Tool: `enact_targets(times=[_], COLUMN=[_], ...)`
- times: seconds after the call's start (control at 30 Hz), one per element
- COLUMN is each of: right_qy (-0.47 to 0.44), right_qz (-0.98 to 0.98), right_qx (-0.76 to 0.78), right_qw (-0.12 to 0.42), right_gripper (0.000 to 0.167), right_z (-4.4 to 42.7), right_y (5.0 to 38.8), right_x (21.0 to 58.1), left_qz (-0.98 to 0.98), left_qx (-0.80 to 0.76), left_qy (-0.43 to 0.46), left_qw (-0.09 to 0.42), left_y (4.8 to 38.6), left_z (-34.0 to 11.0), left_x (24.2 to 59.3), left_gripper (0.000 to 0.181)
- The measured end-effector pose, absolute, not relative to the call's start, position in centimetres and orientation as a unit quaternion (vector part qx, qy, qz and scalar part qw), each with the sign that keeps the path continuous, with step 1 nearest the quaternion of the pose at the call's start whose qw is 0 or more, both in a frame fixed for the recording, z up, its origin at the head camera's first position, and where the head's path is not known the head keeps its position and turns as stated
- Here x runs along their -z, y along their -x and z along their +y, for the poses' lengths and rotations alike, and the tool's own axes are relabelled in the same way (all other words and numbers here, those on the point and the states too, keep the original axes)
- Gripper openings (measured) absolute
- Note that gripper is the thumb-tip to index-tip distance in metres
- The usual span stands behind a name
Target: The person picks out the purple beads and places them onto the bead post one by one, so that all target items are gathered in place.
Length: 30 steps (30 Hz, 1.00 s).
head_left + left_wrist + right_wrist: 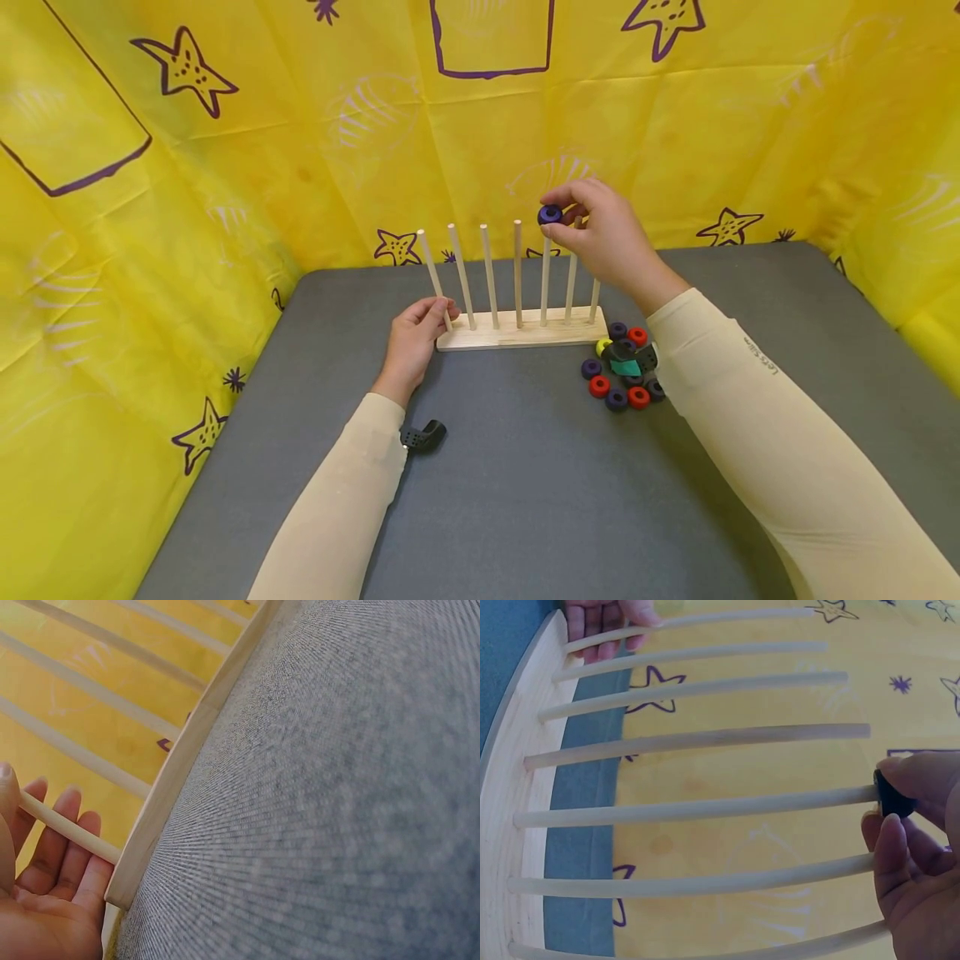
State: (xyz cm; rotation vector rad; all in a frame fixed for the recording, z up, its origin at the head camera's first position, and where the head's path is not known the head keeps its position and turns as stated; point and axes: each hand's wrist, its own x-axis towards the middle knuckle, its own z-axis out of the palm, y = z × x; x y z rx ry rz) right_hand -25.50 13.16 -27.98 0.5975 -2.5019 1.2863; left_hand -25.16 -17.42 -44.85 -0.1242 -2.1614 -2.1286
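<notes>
A wooden rack (pixel 525 335) with a row of several upright pegs stands on the grey table. My left hand (pixel 415 337) holds the leftmost peg (pixel 71 829) low down, near the base, between thumb and fingers. Up at the pegs' tops, my right hand (pixel 611 237) pinches a dark blue ring (pixel 550 215) between thumb and fingers. In the right wrist view this ring (pixel 892 796) meets the tip of the third peg from the right end (pixel 697 810); I cannot tell whether the tip is inside its hole. No rings show on the pegs.
Loose rings in red (pixel 599 386), dark blue (pixel 591 368) and yellow (pixel 602 347) lie right of the rack, partly hidden by the right wrist's camera mount (pixel 633 360). A yellow patterned cloth (pixel 480 142) hangs behind and beside the table (pixel 495 483).
</notes>
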Motion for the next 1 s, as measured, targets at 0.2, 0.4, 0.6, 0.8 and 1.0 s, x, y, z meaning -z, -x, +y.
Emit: enact_targets(times=[0.2, 0.4, 0.6, 0.8, 1.0], right_qy=[-0.204, -0.208, -0.203, -0.202, -0.206], right_qz=[-0.867, -0.874, -0.878, -0.879, -0.878], right_qx=[-0.434, -0.421, -0.419, -0.420, -0.418], right_qw=[0.133, 0.128, 0.113, 0.104, 0.111], right_gripper=[0.032, 0.029, 0.029, 0.028, 0.029], right_z=[13.19, 12.99, 12.88, 13.02, 13.23], right_y=[25.77, 25.89, 25.97, 25.87, 25.84], right_x=[28.03, 27.96, 27.86, 27.91, 28.02], left_qz=[-0.711, -0.712, -0.712, -0.711, -0.711], left_qx=[0.700, 0.699, 0.699, 0.700, 0.699], left_qy=[0.040, 0.038, 0.037, 0.040, 0.043], left_qw=[0.056, 0.055, 0.060, 0.061, 0.061], left_y=[25.26, 25.28, 25.24, 25.28, 25.43], left_z=[-17.46, -17.58, -17.56, -17.49, -17.38], left_x=[44.80, 44.95, 44.98, 45.14, 45.17], left_gripper=[0.047, 0.050, 0.048, 0.047, 0.050])
